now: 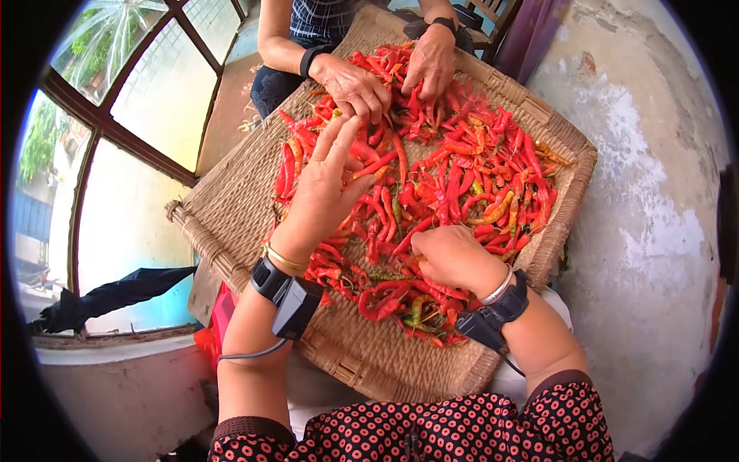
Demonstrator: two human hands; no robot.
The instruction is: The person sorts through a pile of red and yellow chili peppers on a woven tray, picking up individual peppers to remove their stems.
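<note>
Red chili peppers (462, 181), a few of them yellow or green, lie heaped on a woven tray (231, 192). Above the left part of the heap is my left hand (327, 181), its fingers stretched out and the thumb apart, with nothing in it. My right hand (454, 258) is low over the near part of the peppers, its fingers curled down; the fingertips and anything in them are hidden. Across the tray, a co-worker's two hands (358, 88) touch the peppers at the far side.
A framed window (131, 154) is at the left, with a dark folded umbrella (115, 296) in front of it. A rough wall (639, 192) stands at the right. Behind the tray sits the co-worker (319, 19), close to my left hand.
</note>
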